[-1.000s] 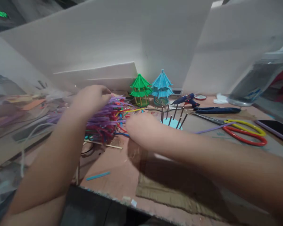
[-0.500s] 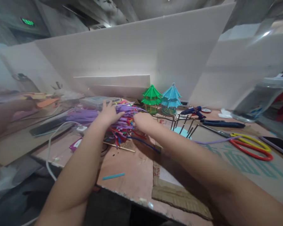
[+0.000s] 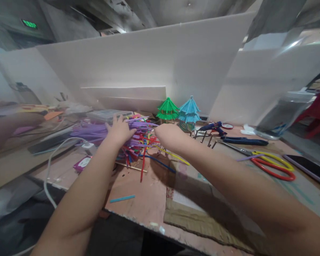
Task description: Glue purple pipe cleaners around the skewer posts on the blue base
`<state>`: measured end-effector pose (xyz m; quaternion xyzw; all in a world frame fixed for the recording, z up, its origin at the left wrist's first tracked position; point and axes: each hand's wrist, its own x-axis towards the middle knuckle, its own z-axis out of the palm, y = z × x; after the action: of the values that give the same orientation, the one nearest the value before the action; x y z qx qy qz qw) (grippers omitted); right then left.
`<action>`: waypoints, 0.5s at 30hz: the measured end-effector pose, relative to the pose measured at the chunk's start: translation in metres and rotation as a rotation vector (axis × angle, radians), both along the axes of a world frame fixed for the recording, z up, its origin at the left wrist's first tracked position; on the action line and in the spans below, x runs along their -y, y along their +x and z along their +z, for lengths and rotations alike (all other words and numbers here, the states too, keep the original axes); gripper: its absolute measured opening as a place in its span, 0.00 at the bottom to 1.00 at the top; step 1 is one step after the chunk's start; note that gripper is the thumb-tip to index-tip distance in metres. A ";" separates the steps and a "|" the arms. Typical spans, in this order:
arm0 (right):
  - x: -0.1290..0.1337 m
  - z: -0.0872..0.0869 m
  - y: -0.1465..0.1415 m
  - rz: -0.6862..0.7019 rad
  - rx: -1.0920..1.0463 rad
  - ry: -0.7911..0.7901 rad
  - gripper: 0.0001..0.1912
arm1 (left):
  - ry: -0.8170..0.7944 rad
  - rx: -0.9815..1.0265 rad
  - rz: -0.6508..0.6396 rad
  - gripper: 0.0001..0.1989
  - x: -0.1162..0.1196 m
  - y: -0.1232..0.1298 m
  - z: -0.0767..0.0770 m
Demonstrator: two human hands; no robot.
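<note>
A thick bundle of pipe cleaners (image 3: 92,131), mostly purple with red, blue and yellow ones at its right end, lies on the table. My left hand (image 3: 120,131) rests over the bundle with its fingers spread. At the bundle's right end my right hand (image 3: 169,135) is curled closed, its fingertips turned away from view. Purple strands reach up to that hand, but what it grips is hidden. Under its wrist a yellow pipe cleaner (image 3: 176,156) sticks out to the right, and a red pipe cleaner (image 3: 142,169) hangs toward the front.
Green (image 3: 168,109) and blue (image 3: 189,112) pavilion models stand behind my right hand. To the right are a glue gun (image 3: 210,126), pliers (image 3: 245,141), scissors (image 3: 274,167), a phone (image 3: 309,169) and a clear jar (image 3: 280,117). A white cable (image 3: 49,174) crosses the left side; another person's arm (image 3: 24,124) is beyond.
My right hand has shifted slightly right, away from the bundle. Yellow and red pipe cleaners now stick out from the bundle's end. My left hand stays on the pile; the view has shifted slightly.
</note>
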<state>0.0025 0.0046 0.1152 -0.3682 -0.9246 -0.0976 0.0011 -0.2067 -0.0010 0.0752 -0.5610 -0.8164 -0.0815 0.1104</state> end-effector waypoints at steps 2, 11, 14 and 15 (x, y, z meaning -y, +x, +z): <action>-0.004 -0.008 -0.009 0.010 0.015 -0.037 0.16 | 0.023 -0.033 -0.023 0.32 0.001 0.001 0.000; -0.015 -0.047 -0.007 0.061 0.072 -0.195 0.20 | 0.014 -0.007 -0.085 0.32 0.001 0.002 -0.001; -0.010 -0.052 0.000 0.087 0.052 -0.198 0.16 | 0.028 -0.003 -0.077 0.31 0.003 0.002 0.001; -0.007 -0.051 0.002 0.084 0.041 -0.183 0.15 | 0.068 -0.014 -0.077 0.30 0.006 0.004 0.003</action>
<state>0.0042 0.0119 0.0639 -0.3257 -0.9441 -0.0201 -0.0473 -0.2025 -0.0067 0.0779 -0.5884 -0.7902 -0.1097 0.1319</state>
